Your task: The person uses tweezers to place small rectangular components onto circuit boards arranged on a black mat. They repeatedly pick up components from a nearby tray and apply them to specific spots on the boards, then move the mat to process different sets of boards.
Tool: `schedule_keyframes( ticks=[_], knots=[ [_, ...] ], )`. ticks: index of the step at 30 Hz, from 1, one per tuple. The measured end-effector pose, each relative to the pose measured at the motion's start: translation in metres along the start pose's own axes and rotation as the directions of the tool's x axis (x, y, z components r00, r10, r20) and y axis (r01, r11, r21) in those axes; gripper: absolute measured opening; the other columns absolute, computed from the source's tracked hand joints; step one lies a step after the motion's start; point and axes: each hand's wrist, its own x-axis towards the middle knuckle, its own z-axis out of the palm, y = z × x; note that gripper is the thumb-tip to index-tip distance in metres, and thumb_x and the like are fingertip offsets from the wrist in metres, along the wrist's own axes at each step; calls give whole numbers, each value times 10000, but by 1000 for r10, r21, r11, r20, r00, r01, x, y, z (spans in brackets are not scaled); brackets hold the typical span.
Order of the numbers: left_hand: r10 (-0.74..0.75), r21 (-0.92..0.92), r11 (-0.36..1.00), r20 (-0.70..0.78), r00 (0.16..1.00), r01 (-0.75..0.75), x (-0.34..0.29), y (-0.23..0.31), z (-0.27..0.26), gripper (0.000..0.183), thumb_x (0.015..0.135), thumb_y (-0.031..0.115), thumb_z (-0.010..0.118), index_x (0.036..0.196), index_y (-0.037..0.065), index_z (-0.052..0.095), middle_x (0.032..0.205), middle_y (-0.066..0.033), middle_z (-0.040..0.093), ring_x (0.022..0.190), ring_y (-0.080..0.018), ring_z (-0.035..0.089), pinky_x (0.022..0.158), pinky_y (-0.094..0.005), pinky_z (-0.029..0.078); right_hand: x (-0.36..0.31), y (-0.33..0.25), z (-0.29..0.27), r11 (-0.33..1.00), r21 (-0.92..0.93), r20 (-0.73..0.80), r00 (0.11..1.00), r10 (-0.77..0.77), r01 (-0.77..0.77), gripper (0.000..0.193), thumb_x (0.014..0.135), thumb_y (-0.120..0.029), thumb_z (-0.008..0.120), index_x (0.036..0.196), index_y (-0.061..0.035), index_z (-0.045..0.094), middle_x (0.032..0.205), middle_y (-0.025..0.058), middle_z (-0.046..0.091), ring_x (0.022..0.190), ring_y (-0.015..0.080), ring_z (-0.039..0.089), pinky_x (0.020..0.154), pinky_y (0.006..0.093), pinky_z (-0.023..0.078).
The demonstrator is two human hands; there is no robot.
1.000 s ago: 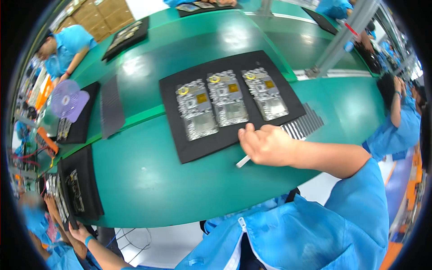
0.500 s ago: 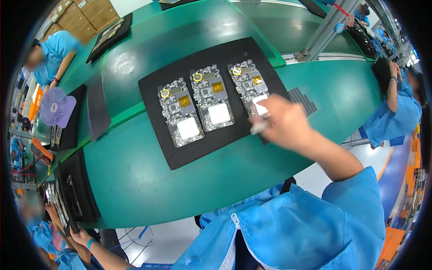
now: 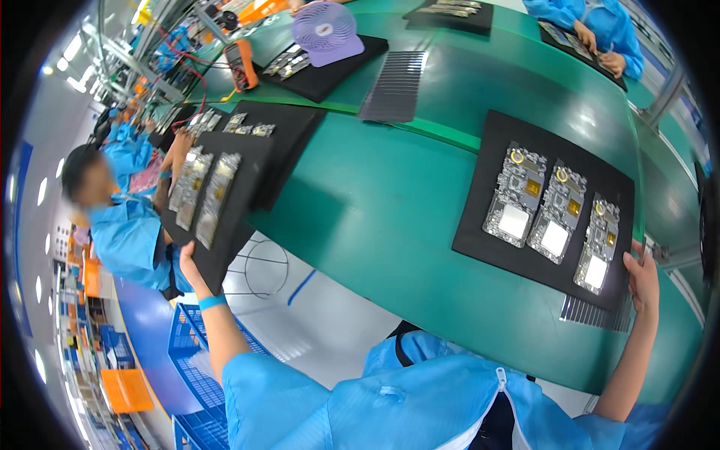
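Note:
On the left, my left hand [image 3: 192,268] grips the near edge of a black foam board [image 3: 238,196], which is tilted up past the table's edge. Several circuit boards [image 3: 216,196] lie on it, side by side. At the right, my right hand [image 3: 643,279] pinches the right edge of a second black foam mat [image 3: 480,238]. Three circuit boards stand in a row on that mat: a left one [image 3: 517,191], a middle one [image 3: 556,214] and a right one [image 3: 598,244]. Each has a white square block and a small amber patch.
A co-worker in blue [image 3: 124,232] sits at the left, close to the tilted board. Another person [image 3: 600,26] works across the table [image 3: 360,202]. A purple fan [image 3: 326,34], an orange meter [image 3: 241,64] and a dark striped sheet [image 3: 395,86] stand or lie farther back.
My view has swung left. My right hand has left the rightmost circuit board and now grips the mat's edge. My left hand still holds the other board, now nearer the middle of view.

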Motion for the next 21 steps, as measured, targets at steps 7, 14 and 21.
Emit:
schedule_keyframes(
  ticks=[7,14,21],
  knots=[
    [-139,-59,989,-19,990,138,-95,-45,-72,408,698,72,547,1087,-50,566,1019,-161,640,911,-307,625,873,-384,503,7,1,-10,973,-208,51,994,-92,101,545,809,-151,667,1290,24,479,665,-83,419,545,19,373,473,190,274],
    [-123,-144,982,18,992,125,-107,-52,-107,355,716,78,555,1039,-64,591,997,-166,648,885,-300,629,877,-362,492,4,-1,-8,950,-277,58,990,-132,143,502,807,-118,660,1260,34,507,720,-44,481,674,51,458,603,208,363],
    [-32,-225,973,97,995,53,-115,-31,-114,452,725,114,536,1143,-59,546,1105,-188,619,969,-328,611,913,-397,476,-56,-119,110,908,408,443,849,-289,96,359,876,-133,568,1194,30,540,1061,100,607,602,6,490,451,164,373]
  ],
)
